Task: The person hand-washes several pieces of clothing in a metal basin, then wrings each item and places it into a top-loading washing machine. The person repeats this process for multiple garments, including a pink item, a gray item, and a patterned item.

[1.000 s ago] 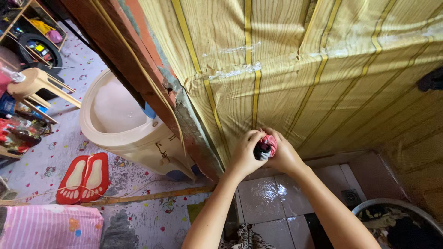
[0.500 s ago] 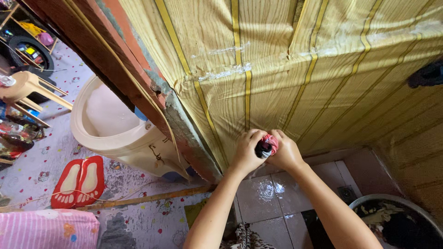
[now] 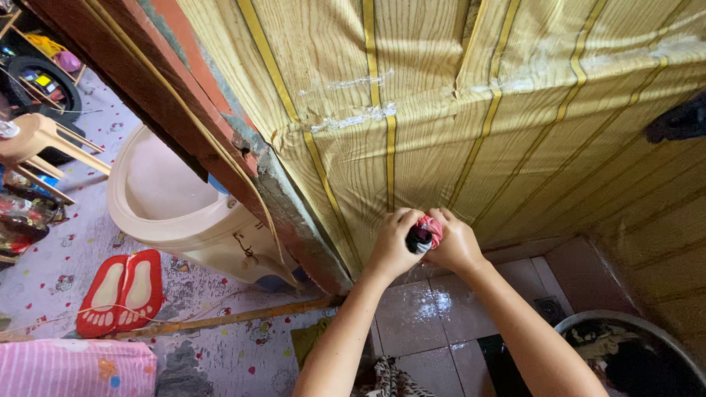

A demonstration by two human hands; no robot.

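Both my hands meet in front of a wall covered with yellow wood-grain sheeting [image 3: 456, 147]. My left hand [image 3: 393, 246] and my right hand [image 3: 456, 242] are closed together around a small pink and red object with a black part [image 3: 422, 234]. It looks like crumpled cloth or plastic on a dark cap; what it is exactly I cannot tell. The hands press it close to the wall, just above wet floor tiles [image 3: 412, 309].
A cream plastic tub [image 3: 176, 213] stands left of a rusty door frame [image 3: 220, 140]. A pair of red slippers [image 3: 121, 290] lies on the patterned floor. A metal basin [image 3: 632, 353] with dark contents sits at the lower right. A plastic chair [image 3: 40, 143] is far left.
The view has shifted slightly; my hands stay together on the small object, turning or squeezing it a little against the wall.
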